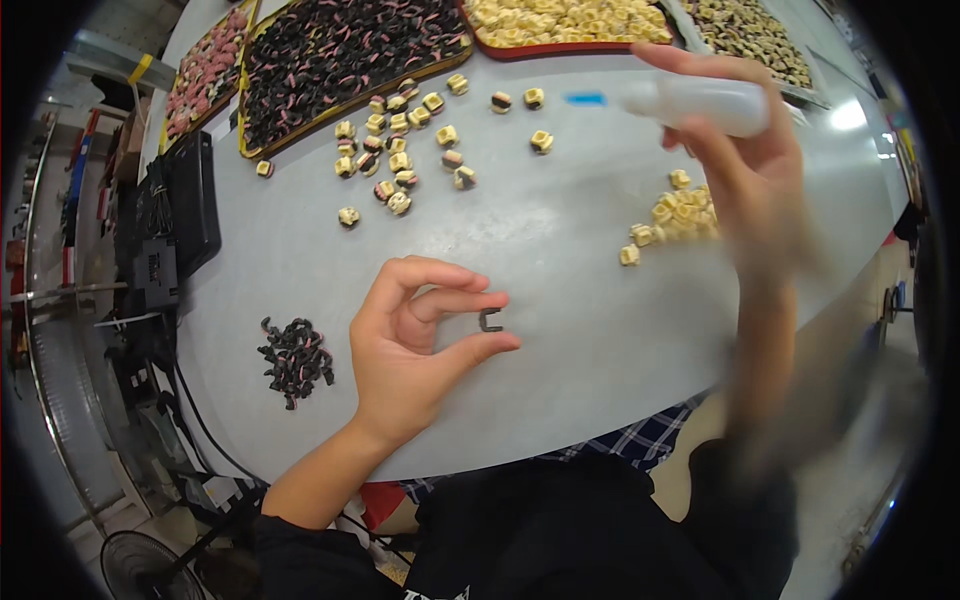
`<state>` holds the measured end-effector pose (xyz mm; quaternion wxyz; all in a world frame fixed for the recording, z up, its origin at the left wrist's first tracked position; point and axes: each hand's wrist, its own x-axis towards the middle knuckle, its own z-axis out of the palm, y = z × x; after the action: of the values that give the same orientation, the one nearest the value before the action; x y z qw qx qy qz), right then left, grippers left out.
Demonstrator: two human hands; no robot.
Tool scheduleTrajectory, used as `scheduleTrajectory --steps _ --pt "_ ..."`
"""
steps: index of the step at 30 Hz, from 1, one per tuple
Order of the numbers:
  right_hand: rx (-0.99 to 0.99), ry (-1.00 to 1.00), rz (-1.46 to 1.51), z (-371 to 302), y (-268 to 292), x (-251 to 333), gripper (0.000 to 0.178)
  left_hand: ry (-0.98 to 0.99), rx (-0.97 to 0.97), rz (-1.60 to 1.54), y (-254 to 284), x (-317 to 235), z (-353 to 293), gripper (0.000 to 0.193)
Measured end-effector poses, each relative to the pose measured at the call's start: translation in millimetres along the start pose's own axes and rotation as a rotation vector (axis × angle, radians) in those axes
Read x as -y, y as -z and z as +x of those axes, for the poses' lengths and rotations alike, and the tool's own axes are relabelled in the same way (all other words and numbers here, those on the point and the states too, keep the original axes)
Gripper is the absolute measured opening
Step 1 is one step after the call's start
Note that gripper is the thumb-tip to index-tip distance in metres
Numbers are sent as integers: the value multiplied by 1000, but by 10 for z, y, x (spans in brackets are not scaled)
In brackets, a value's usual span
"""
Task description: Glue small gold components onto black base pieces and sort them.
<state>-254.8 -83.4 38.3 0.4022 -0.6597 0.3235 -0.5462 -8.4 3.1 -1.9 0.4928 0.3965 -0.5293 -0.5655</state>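
Note:
Between the thumb and fingertips of my left hand [405, 340] is a small black C-shaped piece [489, 320], held above the middle of the table. My right hand [750, 150], partly blurred, is raised at the right and grips a white squeeze bottle [710, 104] with a blue tip pointing left. Left of my left hand lies a loose pile of black and pink curved pieces [296, 362]. Below my right hand is a heap of cream-coloured small pieces [684, 212]. Several joined cream and black pieces [400, 160] are scattered across the table's far part.
Along the far edge stand a tray of black and pink pieces [350, 60], a red tray of cream pieces [570, 50], a tray of pink pieces [205, 75] and one of mixed pieces [750, 40]. A black box-like device [195, 195] with cables sits at the left edge.

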Motion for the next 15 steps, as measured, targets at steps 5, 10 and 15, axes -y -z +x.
scheduleTrajectory --steps 5,10,15 --pt "34 -73 -254 38 151 -166 29 57 -35 -36 -26 -36 -17 43" --pt "122 -162 -360 10 163 -181 34 63 -49 -30 -30 -42 -20 41" --pt "157 -202 -442 1 143 -219 42 69 -56 -24 -23 -63 -15 41"
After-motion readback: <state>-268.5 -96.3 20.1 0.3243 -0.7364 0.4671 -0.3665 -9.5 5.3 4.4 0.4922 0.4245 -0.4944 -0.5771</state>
